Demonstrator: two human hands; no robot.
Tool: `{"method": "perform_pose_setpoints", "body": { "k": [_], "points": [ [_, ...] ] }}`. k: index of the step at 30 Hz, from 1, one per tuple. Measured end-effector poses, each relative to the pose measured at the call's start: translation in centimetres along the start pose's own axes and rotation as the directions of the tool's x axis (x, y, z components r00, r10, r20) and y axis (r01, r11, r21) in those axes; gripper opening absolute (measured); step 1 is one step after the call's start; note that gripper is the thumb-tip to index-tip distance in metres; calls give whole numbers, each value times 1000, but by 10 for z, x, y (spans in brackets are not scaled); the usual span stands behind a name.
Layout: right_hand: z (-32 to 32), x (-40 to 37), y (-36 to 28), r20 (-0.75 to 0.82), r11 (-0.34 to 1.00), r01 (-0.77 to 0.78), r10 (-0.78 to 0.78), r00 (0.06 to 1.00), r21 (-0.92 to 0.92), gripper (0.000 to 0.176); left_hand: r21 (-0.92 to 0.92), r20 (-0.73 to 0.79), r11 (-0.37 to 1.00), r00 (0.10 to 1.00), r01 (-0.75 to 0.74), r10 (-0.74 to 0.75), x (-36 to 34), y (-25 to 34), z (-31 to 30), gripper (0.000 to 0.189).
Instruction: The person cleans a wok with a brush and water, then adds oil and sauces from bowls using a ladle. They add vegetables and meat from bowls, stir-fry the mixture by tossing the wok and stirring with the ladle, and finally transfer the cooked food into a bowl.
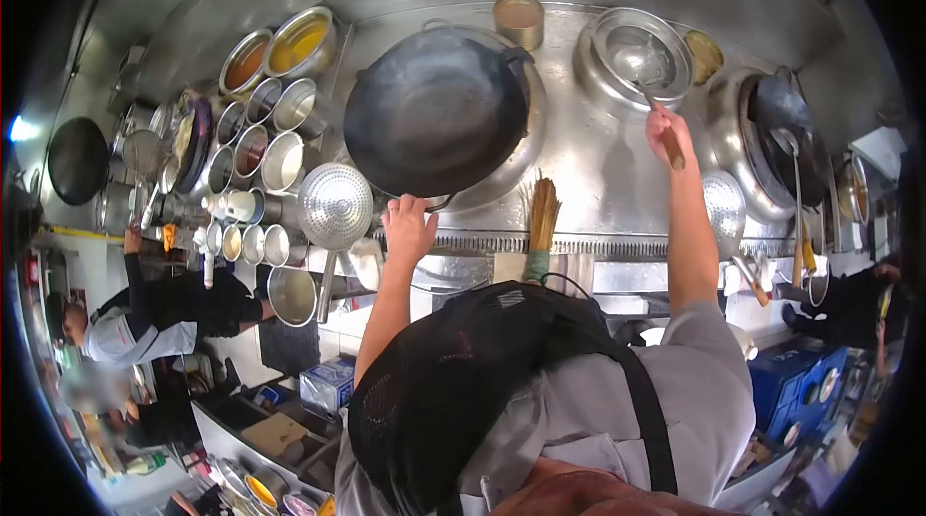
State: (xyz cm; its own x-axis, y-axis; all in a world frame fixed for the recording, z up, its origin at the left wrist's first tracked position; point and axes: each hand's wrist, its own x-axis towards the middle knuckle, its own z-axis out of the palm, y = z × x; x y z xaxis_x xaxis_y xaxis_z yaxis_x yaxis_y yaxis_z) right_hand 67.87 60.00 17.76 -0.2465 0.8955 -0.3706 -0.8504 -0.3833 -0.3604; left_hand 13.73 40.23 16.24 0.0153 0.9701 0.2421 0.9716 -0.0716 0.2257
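My left hand is closed at the near rim of a large dark wok, by its small loop handle. The wok sits tilted on the steel range, and no food shows inside it. Farther right, my right hand grips the wooden handle of a ladle. The ladle's head reaches into a round steel pot at the back, which seems to hold clear liquid. A perforated strainer lies just left of my left hand. Between my arms stands a bamboo wok brush, bristles up.
Several steel seasoning pots and two basins, one with yellow liquid, crowd the left. A tin can stands behind the wok. At right are a second wok and another strainer. Other people work at far left.
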Motion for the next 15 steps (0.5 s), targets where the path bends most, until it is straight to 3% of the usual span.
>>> {"method": "perform_pose_setpoints", "body": {
  "k": [2, 4, 5, 8, 9, 12, 13, 14, 15],
  "points": [
    [8, -23, 8, 76, 1000, -20, 19, 997, 11, 19, -83, 147, 996, 989, -22, 34, 10, -2, -18, 28],
    [28, -51, 10, 107, 998, -62, 58, 993, 33, 16, -188, 149, 982, 988, -10, 39, 36, -4, -27, 29],
    [41, -67, 10, 140, 994, -97, 89, 986, 55, 16, -333, 125, 943, 990, -24, 69, 56, -8, -22, 30],
    [90, -114, 39, 92, 996, -81, 85, 992, -46, 19, -664, 32, 748, 999, -7, 38, 112, 6, -5, 27],
    [109, -128, 51, 14, 995, -93, 93, 996, -42, 21, -695, 32, 719, 999, -9, 43, 133, 10, 10, 27],
    [143, -156, 87, -20, 989, -123, 122, 992, -81, 21, -740, 109, 671, 993, 46, 52, 190, 33, 62, 29],
    [150, -162, 99, -22, 990, -113, 111, 994, -84, 21, -809, 154, 576, 988, 114, 21, 206, 42, 86, 26],
    [156, -167, 111, -45, 978, -104, 97, 994, -179, 22, -862, 204, 473, 979, 181, -2, 220, 53, 105, 24],
    [162, -171, 123, -69, 958, -98, 82, 994, -271, 23, -865, 204, 469, 979, 176, 8, 231, 67, 110, 24]
  ]
}}
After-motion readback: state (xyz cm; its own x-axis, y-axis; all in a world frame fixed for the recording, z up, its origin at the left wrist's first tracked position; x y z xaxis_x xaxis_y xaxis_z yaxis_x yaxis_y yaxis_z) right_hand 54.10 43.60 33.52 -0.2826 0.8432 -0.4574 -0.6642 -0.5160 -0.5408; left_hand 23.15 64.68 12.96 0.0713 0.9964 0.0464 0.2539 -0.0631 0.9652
